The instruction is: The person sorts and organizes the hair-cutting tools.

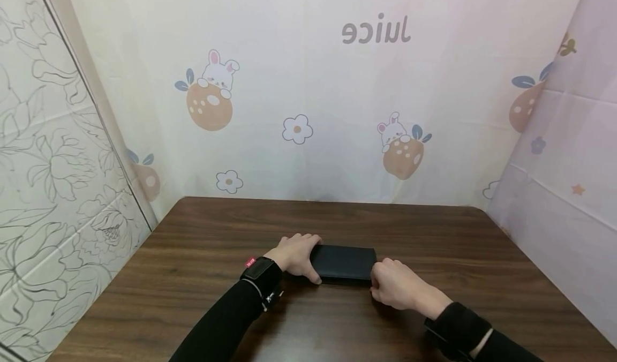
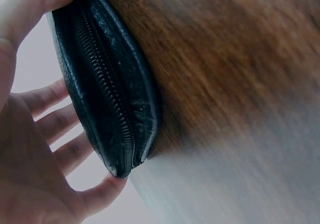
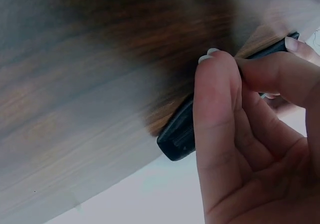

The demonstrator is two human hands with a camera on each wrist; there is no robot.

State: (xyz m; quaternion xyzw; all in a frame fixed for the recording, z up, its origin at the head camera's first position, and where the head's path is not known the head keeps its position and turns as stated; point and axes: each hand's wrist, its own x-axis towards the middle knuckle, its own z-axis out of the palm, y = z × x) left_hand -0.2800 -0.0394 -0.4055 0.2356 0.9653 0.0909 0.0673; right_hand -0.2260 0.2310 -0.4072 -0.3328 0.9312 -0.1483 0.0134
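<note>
A black zip wallet [image 1: 344, 263] lies flat on the brown wooden table, its long sides running left to right. My left hand [image 1: 298, 255] grips the wallet's left end, thumb along the near edge and fingers toward the far edge. In the left wrist view, that end shows a dark zipper [image 2: 102, 69] with its teeth closed along the seam. At the wallet's right end, my right hand [image 1: 397, 285] has thumb and forefinger pinched together against the edge. Those fingers hide the pinched part in the right wrist view, where a corner of the wallet [image 3: 179, 131] shows beside them.
The wooden table [image 1: 231, 223] extends around both hands. Behind it hangs a pale curtain [image 1: 299, 83] printed with rabbits, fruit and flowers. A floral panel [image 1: 62, 164] stands on the left, and more pale cloth [image 1: 564, 190] hangs on the right.
</note>
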